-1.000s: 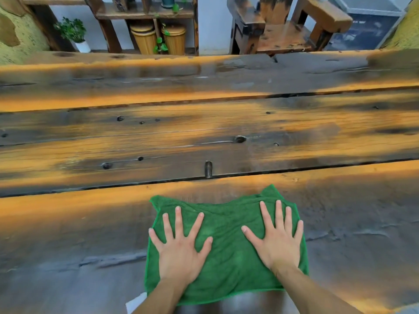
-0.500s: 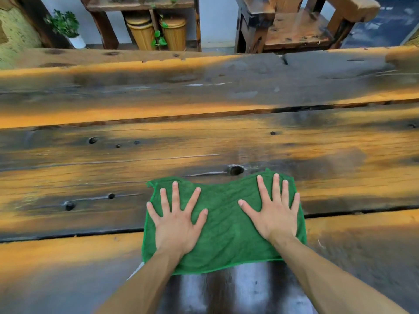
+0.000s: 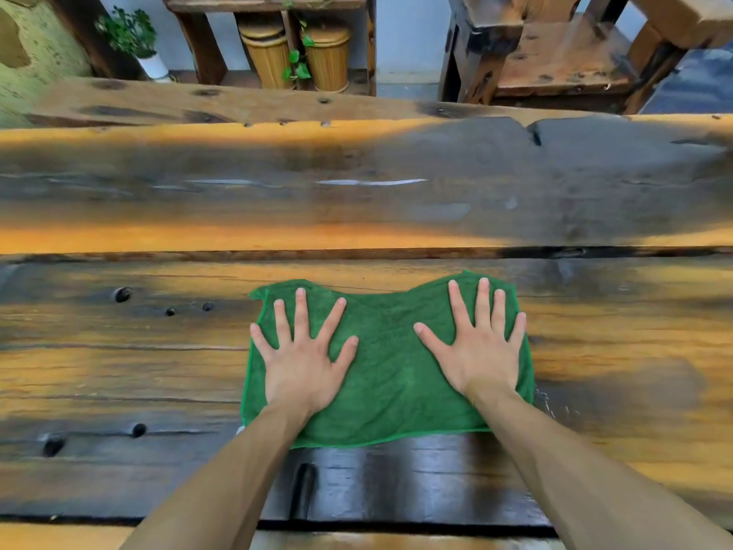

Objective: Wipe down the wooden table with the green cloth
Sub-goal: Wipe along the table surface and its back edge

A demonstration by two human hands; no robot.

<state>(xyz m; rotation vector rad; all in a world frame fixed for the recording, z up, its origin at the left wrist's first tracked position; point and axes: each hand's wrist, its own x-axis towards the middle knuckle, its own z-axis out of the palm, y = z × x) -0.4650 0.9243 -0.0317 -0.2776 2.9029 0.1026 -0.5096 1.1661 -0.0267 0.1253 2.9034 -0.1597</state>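
Observation:
The green cloth [image 3: 390, 375] lies spread flat on the middle plank of the wooden table [image 3: 357, 208]. My left hand [image 3: 303, 363] presses palm-down on the cloth's left half, fingers spread wide. My right hand [image 3: 478, 351] presses flat on its right half, fingers also spread and reaching the far edge. Neither hand pinches or bunches the cloth. A dark, glossy wet band [image 3: 396, 474] runs on the wood just behind the cloth, between my forearms.
The table has long cracks between its planks and several dark knot holes on the left [image 3: 123, 294]. Beyond its far edge stand a potted plant [image 3: 135, 37], two wicker baskets [image 3: 269, 53] under a shelf, and a heavy wooden chair [image 3: 555, 61].
Both hands have pushed the cloth away from me, from the near plank across the crack onto the middle plank. A wet dark streak now shows behind it.

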